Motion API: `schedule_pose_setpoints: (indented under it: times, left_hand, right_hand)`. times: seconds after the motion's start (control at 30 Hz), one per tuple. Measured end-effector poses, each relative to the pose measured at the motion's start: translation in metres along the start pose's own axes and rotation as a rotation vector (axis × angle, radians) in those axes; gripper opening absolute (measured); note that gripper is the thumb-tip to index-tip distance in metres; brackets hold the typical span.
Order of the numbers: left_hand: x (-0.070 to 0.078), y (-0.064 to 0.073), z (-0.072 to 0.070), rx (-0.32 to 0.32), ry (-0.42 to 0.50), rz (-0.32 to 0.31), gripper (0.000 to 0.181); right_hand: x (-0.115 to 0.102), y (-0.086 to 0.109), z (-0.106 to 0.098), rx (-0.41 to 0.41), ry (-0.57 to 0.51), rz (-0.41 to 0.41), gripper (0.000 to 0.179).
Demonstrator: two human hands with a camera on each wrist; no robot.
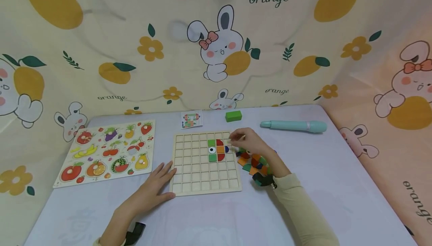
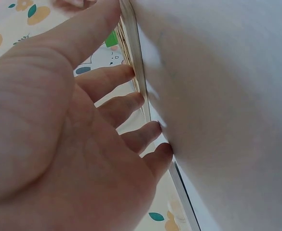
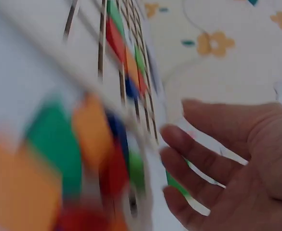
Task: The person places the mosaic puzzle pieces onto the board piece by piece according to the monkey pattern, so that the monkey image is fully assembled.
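A wooden grid board point(image 1: 190, 182) lies mid-table. On its upper right are green squares, red rounded pieces, an orange square, a white eye piece and a dark blue piece point(image 1: 226, 149). My left hand point(image 1: 153, 188) rests at the board's left edge, fingers extended and fingertips against the rim; the left wrist view shows the same hand point(image 2: 92, 125) from the palm side. Over the board's upper right edge hovers my right hand point(image 1: 251, 141). In the right wrist view this hand point(image 3: 237, 163) has loosely bent fingers and nothing between them. Loose coloured pieces point(image 1: 254, 163) lie partly under its wrist.
A fruit-picture puzzle board point(image 1: 114, 156) lies at the left. Behind the grid board are a small pattern card point(image 1: 191, 119) and a green block point(image 1: 233, 116). A light teal pen-shaped object point(image 1: 293, 126) lies at the back right, before a printed cloth backdrop point(image 1: 270, 88).
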State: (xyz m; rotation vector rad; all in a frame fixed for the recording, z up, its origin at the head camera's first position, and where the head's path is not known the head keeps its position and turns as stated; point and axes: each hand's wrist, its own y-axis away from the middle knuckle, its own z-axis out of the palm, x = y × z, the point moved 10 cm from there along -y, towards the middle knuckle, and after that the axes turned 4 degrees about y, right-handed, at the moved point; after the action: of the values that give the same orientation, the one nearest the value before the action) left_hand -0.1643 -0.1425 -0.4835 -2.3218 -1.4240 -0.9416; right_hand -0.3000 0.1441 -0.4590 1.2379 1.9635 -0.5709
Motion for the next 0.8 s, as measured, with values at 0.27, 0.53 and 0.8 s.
schedule_pose_setpoints:
  times: [0.27, 0.53, 0.8]
  left_hand:
    - [0.006, 0.002, -0.004, 0.002, 0.005, 0.009, 0.076]
    - [0.008, 0.001, -0.005, 0.003, -0.008, 0.01, 0.075]
    - [0.009, 0.002, -0.004, 0.012, -0.002, 0.018, 0.075]
  right_hand:
    - [0.026, 0.074, -0.044, 0.039, 0.078, 0.034, 0.02]
    - [0.053, 0.14, -0.061, 0.212, 0.147, 0.134, 0.022]
    - [0.053, 0.152, -0.061, 0.313, 0.163, 0.112, 0.028]
